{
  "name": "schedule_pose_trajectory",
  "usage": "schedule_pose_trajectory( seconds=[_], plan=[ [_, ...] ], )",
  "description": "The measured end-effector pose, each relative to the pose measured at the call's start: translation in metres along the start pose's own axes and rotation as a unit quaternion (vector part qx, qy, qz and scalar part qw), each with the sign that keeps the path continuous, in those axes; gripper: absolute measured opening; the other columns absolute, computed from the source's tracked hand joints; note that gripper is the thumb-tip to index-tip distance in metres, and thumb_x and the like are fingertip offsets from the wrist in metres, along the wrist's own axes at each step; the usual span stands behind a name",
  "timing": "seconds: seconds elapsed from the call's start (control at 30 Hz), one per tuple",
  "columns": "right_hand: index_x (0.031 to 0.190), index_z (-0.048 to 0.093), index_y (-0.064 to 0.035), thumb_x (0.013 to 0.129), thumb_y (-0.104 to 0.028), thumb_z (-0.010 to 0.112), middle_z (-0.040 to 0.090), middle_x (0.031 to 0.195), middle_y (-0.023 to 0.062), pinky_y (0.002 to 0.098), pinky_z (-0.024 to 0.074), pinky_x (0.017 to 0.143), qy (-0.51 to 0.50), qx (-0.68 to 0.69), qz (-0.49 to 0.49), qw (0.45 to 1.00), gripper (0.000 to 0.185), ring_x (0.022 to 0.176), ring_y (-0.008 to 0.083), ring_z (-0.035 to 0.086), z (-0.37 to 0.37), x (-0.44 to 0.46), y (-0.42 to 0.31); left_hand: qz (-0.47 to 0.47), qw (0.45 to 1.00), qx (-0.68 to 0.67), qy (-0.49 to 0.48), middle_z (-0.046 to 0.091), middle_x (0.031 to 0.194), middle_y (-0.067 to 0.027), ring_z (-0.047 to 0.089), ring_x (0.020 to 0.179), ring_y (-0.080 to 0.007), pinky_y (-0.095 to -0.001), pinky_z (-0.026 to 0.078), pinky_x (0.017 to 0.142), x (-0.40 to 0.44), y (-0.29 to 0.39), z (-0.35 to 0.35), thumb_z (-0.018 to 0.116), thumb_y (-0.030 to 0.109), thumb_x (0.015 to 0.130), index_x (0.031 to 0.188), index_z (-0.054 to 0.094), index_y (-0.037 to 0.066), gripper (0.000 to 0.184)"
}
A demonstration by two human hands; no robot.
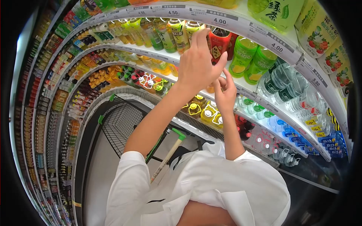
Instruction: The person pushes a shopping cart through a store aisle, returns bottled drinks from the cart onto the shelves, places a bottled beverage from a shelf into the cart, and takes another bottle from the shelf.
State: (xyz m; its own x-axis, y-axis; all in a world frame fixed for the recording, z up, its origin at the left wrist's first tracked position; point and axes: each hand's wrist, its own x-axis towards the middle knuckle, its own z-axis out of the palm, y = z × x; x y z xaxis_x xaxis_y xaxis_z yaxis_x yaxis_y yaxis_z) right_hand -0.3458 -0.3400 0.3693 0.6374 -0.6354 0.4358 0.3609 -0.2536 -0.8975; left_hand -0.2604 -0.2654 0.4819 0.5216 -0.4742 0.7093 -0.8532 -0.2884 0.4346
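Note:
A dark-capped bottle with a red label stands upright on the shelf, its top partly behind the price rail. My left hand is raised at its left side, fingers stretched up and thumb spread out below the label. Whether the fingertips touch the bottle I cannot tell. Just below, my right hand is lifted with loosely bent fingers apart, close to the left thumb and holding nothing visible. Green-label bottles stand to the right of the red one, and yellow-label tea bottles to the left.
A price rail runs above the hands. Clear water bottles fill the shelf at right, and large jugs stand lower down. A black wire shopping cart with a green-and-white handle stands beside me at left.

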Motion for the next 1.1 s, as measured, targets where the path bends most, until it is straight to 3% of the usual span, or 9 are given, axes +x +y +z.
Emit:
schedule_pose_trajectory(
  seconds=[0.07, 0.13, 0.2, 0.23, 0.4, 0.57, 0.7, 0.8, 1.1],
  plan=[
    [0.139, 0.050, 0.0009, 0.097, -0.017, 0.064, 0.073, 0.075, 0.0084, 0.0243, 0.0493, 0.065, -0.035, 0.045, 0.094, 0.994, 0.047, 0.067, 0.0074, 0.064, -0.009, 0.007, -0.001, -0.030, 0.999, 0.021, -0.004, 0.061, 0.111, -0.0192, 0.069, 0.073, -0.0261, -0.0396, 0.054, 0.067, 0.023, -0.006, 0.019, 0.074, 0.031, 0.084, 0.122, 0.051, -0.004, 0.057],
    [0.136, 0.054, 0.0006, 0.098, -0.019, 0.064, 0.070, 0.065, 0.0048, 0.0226, 0.0455, 0.059, -0.030, 0.042, 0.094, 0.994, 0.044, 0.058, 0.0045, 0.059, -0.015, 0.013, 0.001, -0.055, 0.998, 0.039, -0.002, 0.065, 0.101, -0.0194, 0.069, 0.072, -0.0284, -0.0409, 0.054, 0.068, 0.041, -0.008, 0.030, 0.074, 0.037, 0.082, 0.114, 0.057, -0.005, 0.055],
    [0.129, 0.060, 0.0015, 0.097, -0.021, 0.066, 0.070, 0.064, 0.0044, 0.0230, 0.0451, 0.057, -0.111, 0.018, 0.129, 0.985, 0.040, 0.056, 0.0052, 0.059, -0.024, 0.017, 0.005, -0.116, 0.986, 0.066, -0.103, 0.066, 0.094, -0.0273, 0.069, 0.081, -0.0421, -0.0472, 0.056, 0.073, 0.053, -0.010, 0.034, 0.075, 0.042, 0.078, 0.098, 0.064, -0.010, 0.056],
    [0.121, 0.066, 0.0014, 0.095, -0.021, 0.068, 0.070, 0.063, 0.0051, 0.0235, 0.0447, 0.055, -0.119, 0.007, 0.133, 0.984, 0.034, 0.055, 0.0057, 0.059, -0.027, 0.018, 0.007, -0.108, 0.987, 0.085, -0.083, 0.068, 0.082, -0.0253, 0.070, 0.079, -0.0419, -0.0465, 0.057, 0.073, 0.055, -0.015, 0.040, 0.076, 0.045, 0.075, 0.080, 0.068, -0.007, 0.054],
    [0.114, 0.069, 0.0007, 0.094, -0.021, 0.069, 0.070, 0.064, 0.0067, 0.0235, 0.0456, 0.056, -0.145, -0.023, 0.149, 0.978, 0.030, 0.055, 0.0062, 0.061, -0.033, 0.025, 0.010, -0.098, 0.986, 0.096, -0.098, 0.069, 0.086, -0.0237, 0.071, 0.080, -0.0390, -0.0452, 0.057, 0.073, 0.053, -0.031, 0.044, 0.078, 0.048, 0.073, 0.082, 0.068, -0.006, 0.056],
    [0.110, 0.069, 0.0009, 0.093, -0.021, 0.070, 0.070, 0.064, 0.0075, 0.0245, 0.0467, 0.056, -0.125, -0.026, 0.117, 0.985, 0.028, 0.055, 0.0076, 0.063, -0.037, 0.032, 0.002, -0.081, 0.995, -0.026, -0.055, 0.069, 0.089, -0.0188, 0.071, 0.081, -0.0384, -0.0455, 0.057, 0.072, 0.033, -0.036, 0.039, 0.083, 0.047, 0.069, 0.109, 0.051, 0.000, 0.070],
    [0.104, 0.068, 0.0006, 0.090, -0.017, 0.073, 0.071, 0.068, 0.0087, 0.0258, 0.0484, 0.059, -0.097, -0.045, 0.077, 0.991, 0.023, 0.059, 0.0110, 0.066, -0.039, 0.034, 0.007, -0.101, 0.992, 0.022, -0.070, 0.071, 0.089, -0.0131, 0.073, 0.082, -0.0261, -0.0353, 0.058, 0.073, 0.018, -0.023, 0.023, 0.087, 0.036, 0.070, 0.109, 0.050, 0.000, 0.065],
    [0.104, 0.067, -0.0004, 0.087, -0.015, 0.075, 0.072, 0.075, 0.0090, 0.0264, 0.0494, 0.061, -0.072, -0.056, 0.036, 0.995, 0.023, 0.064, 0.0127, 0.067, -0.037, 0.033, 0.013, -0.113, 0.988, -0.059, -0.082, 0.069, 0.090, -0.0142, 0.071, 0.082, -0.0328, -0.0437, 0.058, 0.073, 0.010, -0.026, 0.020, 0.088, 0.040, 0.066, 0.108, 0.052, 0.003, 0.067],
    [0.104, 0.064, -0.0011, 0.082, -0.013, 0.080, 0.072, 0.086, 0.0062, 0.0284, 0.0503, 0.063, -0.097, -0.052, 0.039, 0.993, 0.030, 0.067, 0.0135, 0.066, -0.022, 0.032, 0.019, -0.077, 0.995, -0.065, 0.000, 0.069, 0.095, -0.0119, 0.070, 0.084, -0.0274, -0.0368, 0.057, 0.076, -0.019, -0.036, 0.013, 0.089, 0.029, 0.060, 0.109, 0.060, 0.003, 0.063]
  ],
)
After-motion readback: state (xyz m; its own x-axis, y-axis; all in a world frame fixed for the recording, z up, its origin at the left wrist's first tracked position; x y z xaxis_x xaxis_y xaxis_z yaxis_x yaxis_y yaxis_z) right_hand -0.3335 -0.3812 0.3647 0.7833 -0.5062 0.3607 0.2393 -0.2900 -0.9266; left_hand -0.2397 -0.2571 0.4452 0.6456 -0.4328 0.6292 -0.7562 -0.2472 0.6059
